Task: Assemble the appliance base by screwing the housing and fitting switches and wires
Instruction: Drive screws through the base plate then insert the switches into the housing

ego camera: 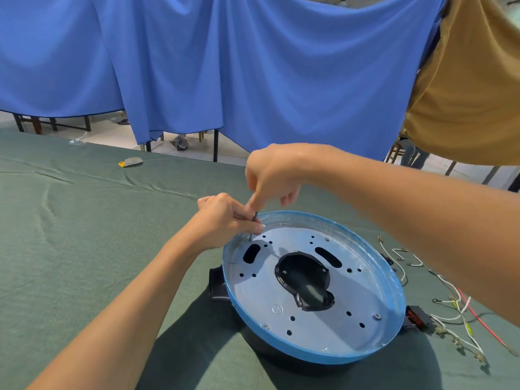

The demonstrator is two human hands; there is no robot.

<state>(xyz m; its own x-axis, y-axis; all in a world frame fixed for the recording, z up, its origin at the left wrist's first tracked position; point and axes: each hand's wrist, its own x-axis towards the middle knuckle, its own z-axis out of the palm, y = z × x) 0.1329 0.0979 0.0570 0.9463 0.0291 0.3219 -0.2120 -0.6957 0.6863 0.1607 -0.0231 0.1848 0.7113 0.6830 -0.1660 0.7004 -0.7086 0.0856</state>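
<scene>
A broad blue draped cloth (pixel 225 66) hangs across the far side, with a tan cloth (pixel 464 94) next to it on the right. Below the blue hem you can make out furniture legs and a pair of shoes (pixel 178 142) on a pale floor.

Your surface (pixel 84 249) is covered in wrinkled dark green fabric. Right of its middle, toward the near edge, the round blue-rimmed appliance base (pixel 309 358) lies open face up. Its grey perforated metal plate (pixel 253 299) has a black central opening (pixel 302 277) whose narrow end points to the near right. A black stub (pixel 217 285) on the housing points toward the left edge.

Your right hand (pixel 271 175) is above the plate's far-left part, its grip curled round a screwdriver whose handle it hides completely. Only the thin metal shaft (pixel 255 219) shows, standing almost upright with its tip down at a hole. Your left hand (pixel 222 218) pinches that shaft low down with its fingertips; any screw there is too small to make out.

Loose white and red wires (pixel 457 304) lie beside the base toward the right edge, partly covered by your right forearm. A black switch with a red rocker (pixel 416 319) sits just beside the rim. A small grey-and-yellow object (pixel 130 162) rests near the far edge.
</scene>
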